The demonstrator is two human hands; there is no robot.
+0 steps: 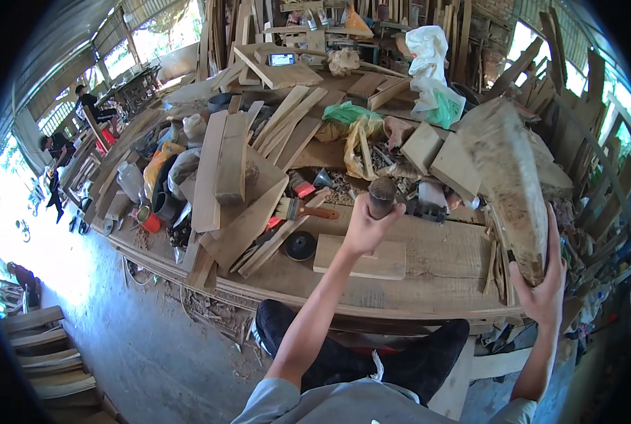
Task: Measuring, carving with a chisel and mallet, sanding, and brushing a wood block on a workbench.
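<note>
My left hand is closed round a dark, round-ended cylindrical tool, held above a small pale board on the cluttered workbench. My right hand grips the lower end of a long, mottled, weathered piece of wood that lies slanting along the bench's right side. A wooden-handled paintbrush lies left of my left hand, and a black disc sits below the brush. Wood chips and small bits are scattered behind my hands.
Loose planks, plastic bags, an orange-red can and a lit phone crowd the bench. Two people are at the far left. Stacked timber stands at lower left; more leans at the right.
</note>
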